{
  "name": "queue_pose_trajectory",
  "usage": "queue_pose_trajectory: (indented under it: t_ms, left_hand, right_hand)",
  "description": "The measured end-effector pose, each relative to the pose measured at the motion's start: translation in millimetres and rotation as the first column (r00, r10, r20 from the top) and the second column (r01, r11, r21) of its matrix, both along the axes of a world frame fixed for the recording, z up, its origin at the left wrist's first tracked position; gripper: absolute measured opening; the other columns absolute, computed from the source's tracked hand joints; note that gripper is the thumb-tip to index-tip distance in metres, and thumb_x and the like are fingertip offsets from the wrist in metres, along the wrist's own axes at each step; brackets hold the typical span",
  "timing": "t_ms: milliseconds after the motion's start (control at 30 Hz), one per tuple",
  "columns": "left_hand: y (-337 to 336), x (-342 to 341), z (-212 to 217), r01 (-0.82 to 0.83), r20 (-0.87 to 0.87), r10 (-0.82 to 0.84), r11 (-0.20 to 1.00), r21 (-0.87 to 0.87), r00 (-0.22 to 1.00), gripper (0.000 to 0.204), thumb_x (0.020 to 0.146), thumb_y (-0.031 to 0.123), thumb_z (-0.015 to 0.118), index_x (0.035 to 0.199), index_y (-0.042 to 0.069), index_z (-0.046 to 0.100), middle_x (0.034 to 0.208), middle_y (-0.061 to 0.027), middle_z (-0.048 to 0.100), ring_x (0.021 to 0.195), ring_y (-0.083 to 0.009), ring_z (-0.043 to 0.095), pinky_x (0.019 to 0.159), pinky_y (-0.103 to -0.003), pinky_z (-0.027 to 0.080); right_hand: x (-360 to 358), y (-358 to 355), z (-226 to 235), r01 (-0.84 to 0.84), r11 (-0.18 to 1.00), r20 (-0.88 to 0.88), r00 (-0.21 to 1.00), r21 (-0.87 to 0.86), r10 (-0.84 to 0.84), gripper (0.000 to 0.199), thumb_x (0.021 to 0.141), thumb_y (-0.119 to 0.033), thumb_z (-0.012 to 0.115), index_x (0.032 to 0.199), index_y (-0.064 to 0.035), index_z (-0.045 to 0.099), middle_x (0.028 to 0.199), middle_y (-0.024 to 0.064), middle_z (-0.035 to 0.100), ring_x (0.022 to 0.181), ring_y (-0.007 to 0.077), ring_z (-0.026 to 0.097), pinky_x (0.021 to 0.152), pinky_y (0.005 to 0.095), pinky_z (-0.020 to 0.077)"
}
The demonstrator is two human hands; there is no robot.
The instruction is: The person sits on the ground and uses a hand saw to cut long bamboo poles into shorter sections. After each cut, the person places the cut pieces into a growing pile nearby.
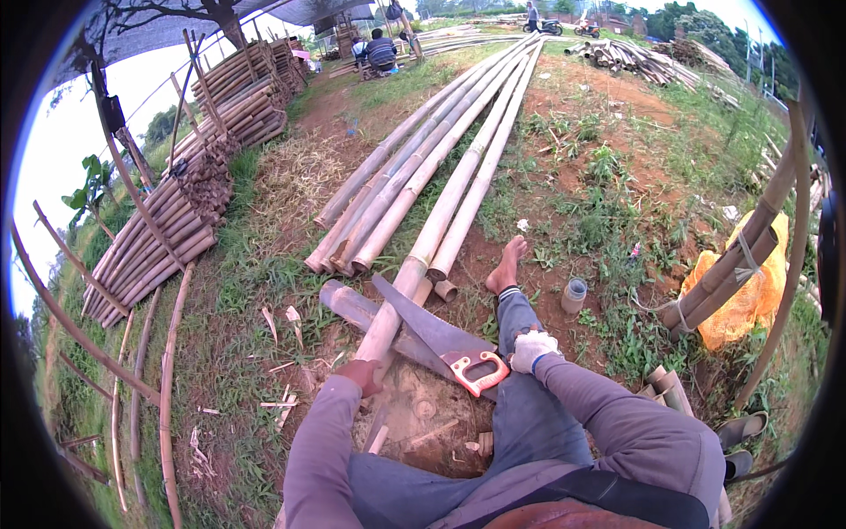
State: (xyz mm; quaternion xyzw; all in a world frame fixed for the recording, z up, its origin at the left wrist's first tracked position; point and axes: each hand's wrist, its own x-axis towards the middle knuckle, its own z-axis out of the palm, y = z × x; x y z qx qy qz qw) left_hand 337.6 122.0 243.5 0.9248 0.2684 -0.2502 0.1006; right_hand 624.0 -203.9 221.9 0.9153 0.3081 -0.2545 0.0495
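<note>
Left hand [363, 375] steadies bamboo pole [441, 220]; handsaw [441, 339] lies across it

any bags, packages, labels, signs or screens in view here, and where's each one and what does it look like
Yellow-orange plastic sack: on the ground at right, behind a leaning bundle of tied bamboo poles; crumpled and bulging, no print visible.
No labels, signs or screens show elsewhere.
</note>
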Motion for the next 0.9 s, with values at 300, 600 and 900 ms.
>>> queue_pose_trajectory:
  t_ms: [300, 600, 900]
  left_hand:
    - [2, -11, 0, -0.014, 0.068, 0.014, 1.0, 0.007, 0.998, 0.075, 0.089, 0.045, 0.083, 0.155, 0.019, 0.058, 0.139, -0.0155, 0.073, 0.13, -0.0366, 0.069, 0.111, -0.047, 0.054]
    - [-8, -12, 19, -0.036, 0.007, 0.036, 0.999, -0.002, 0.999, 0.072, 0.093, 0.047, 0.08, 0.157, 0.023, 0.057, 0.145, -0.0141, 0.07, 0.133, -0.0357, 0.067, 0.114, -0.049, 0.053]
    - [-2, -14, 11, -0.035, 0.019, 0.035, 0.999, -0.004, 0.999, 0.072, 0.093, 0.047, 0.08, 0.157, 0.022, 0.057, 0.146, -0.0135, 0.07, 0.134, -0.0352, 0.066, 0.114, -0.049, 0.053]
  right_hand:
    - [0, -5, -3, 0.003, 0.998, 0.035, 0.999, 0.058, -0.005, 0.072, 0.099, -0.054, 0.069, 0.162, -0.02, 0.054, 0.175, 0.0227, 0.036, 0.153, 0.0477, 0.047, 0.121, 0.058, 0.0455]
    - [-4, -7, -3, 0.013, 0.995, 0.072, 0.997, 0.104, -0.021, 0.067, 0.098, -0.052, 0.071, 0.151, -0.0115, 0.064, 0.164, 0.0205, 0.052, 0.148, 0.0431, 0.054, 0.118, 0.0565, 0.0481]
    - [-6, -5, 4, 0.027, 0.996, 0.056, 0.998, 0.088, -0.032, 0.064, 0.1, -0.051, 0.07, 0.15, -0.0118, 0.065, 0.162, 0.02, 0.054, 0.147, 0.0425, 0.055, 0.117, 0.0556, 0.0486]
